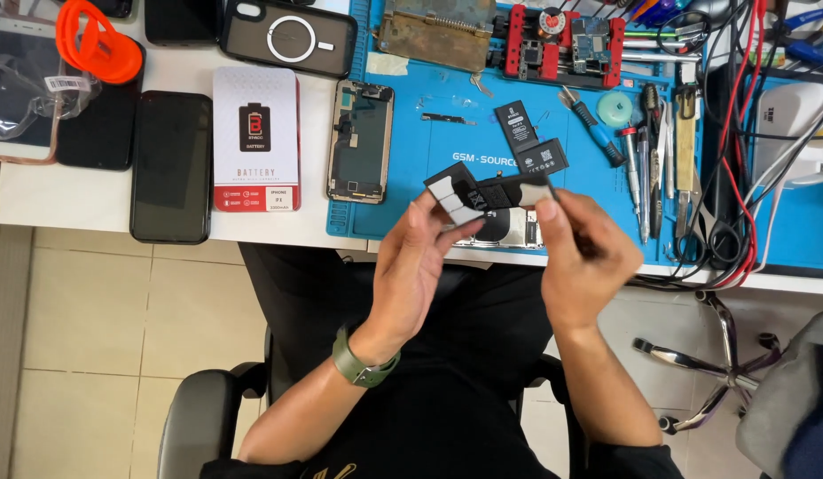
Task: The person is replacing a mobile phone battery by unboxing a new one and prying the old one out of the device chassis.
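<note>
My right hand point(582, 257) covers one end of the black phone battery point(491, 192), and whatever its fingers pinch there is too small to tell. The battery's long axis runs left to right above the blue mat point(411, 168) edge, with my left hand point(411, 257) fingertips pinching its left end.
</note>
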